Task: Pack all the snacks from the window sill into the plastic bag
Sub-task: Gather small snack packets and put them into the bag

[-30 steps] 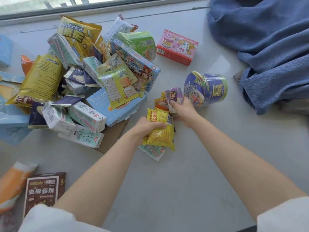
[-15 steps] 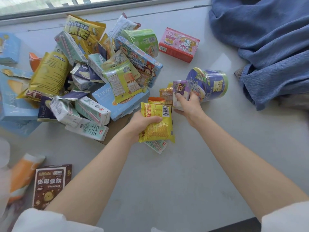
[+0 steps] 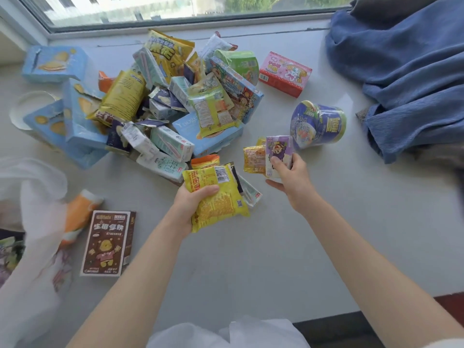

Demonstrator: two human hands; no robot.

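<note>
The left hand [image 3: 194, 204] has its grip clamped on a yellow packet [image 3: 218, 197], thumb across the front and fingers behind, with at least one more flat packet stacked under it. The right hand [image 3: 288, 177] pinches a small purple packet [image 3: 278, 151] together with a small orange packet [image 3: 254, 159], both lifted off the window sill [image 3: 276, 259].

These packets look light, soft and crinkly, probably with brittle contents, so a firm squeeze could crush them. The smooth film looks slippery, and a stack held by one edge may fan out and drop; a grip across the middle, as the left hand has it, seems safest.

The rest of the snacks lie in a pile [image 3: 175, 101] near the window; a noodle cup [image 3: 317, 124] lies on its side just right of it. The cup and the boxes look stiff enough to take by their sides.

The plastic bag [image 3: 32, 222] sits at the left edge, limp, and will likely need holding open.
</note>
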